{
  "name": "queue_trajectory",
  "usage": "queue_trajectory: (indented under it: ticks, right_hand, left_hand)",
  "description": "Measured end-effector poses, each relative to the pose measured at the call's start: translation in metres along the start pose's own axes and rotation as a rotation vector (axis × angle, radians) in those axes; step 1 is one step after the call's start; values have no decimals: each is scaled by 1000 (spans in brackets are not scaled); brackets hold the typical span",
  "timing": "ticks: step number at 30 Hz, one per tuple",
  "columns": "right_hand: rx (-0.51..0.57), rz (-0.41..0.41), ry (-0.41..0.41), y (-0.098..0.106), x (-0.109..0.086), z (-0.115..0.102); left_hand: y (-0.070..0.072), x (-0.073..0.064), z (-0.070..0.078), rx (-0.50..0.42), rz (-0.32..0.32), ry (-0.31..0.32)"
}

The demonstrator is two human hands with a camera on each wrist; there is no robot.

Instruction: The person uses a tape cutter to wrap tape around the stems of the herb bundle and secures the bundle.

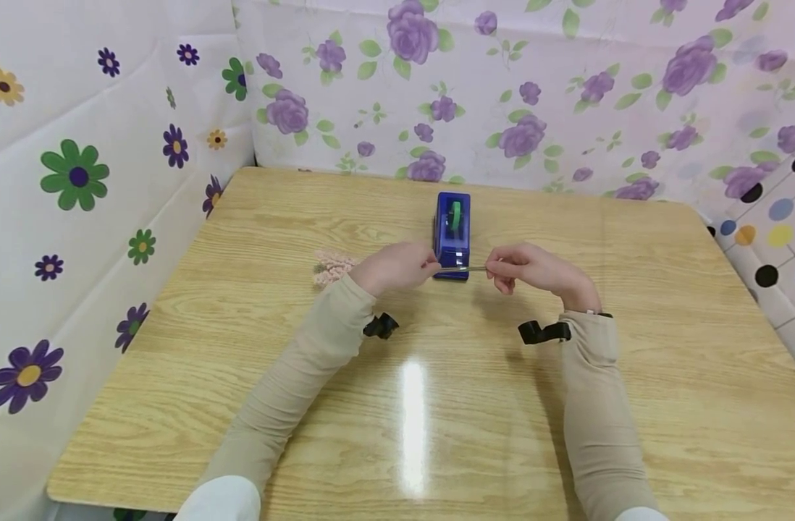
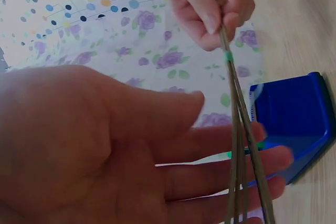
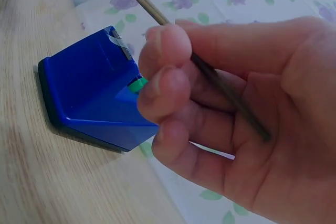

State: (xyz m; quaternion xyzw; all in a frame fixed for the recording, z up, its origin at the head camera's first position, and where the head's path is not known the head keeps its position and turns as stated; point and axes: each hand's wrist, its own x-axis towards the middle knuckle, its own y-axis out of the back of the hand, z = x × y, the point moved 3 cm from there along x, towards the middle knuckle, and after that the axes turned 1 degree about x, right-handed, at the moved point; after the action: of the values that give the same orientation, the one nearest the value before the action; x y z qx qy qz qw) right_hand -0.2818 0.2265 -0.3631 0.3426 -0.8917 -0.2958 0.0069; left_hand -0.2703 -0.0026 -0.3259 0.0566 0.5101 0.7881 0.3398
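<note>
A bundle of thin stems stretches between the two hands, with a band of green tape round it. My right hand pinches one end between thumb and fingertips, and the stem end lies across its palm in the right wrist view. My left hand has its fingers straight behind the spreading stems, its thumb apart from them. Pale pink flowers show left of the left hand; whether they join the stems is hidden. Just behind the stems stands a blue tape dispenser with a green roll of tape.
Both hands are above a wooden table. A flowered cloth hangs along its back edge, and another patterned sheet borders the left side. Black straps jut from the wrists.
</note>
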Motion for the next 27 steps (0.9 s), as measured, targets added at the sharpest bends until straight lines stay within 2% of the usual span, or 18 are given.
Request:
queue_trajectory:
  ticks: [4,9,13,18,27]
  right_hand:
    - [-2,-37,30,1,-1,-3]
    - [9,-63,59,2,-3,-6]
    - [23,-67,73,2,-5,-7]
    - [35,-77,71,3,-4,-5]
    - [78,-84,51,-1,-2,0]
  left_hand:
    - [-3,1,-1,60,-37,-13]
    - [-2,-1,1,77,14,-25]
    - [2,-4,4,96,58,-11]
    - [2,-3,4,119,56,5]
    - [-2,4,-3,105,119,30]
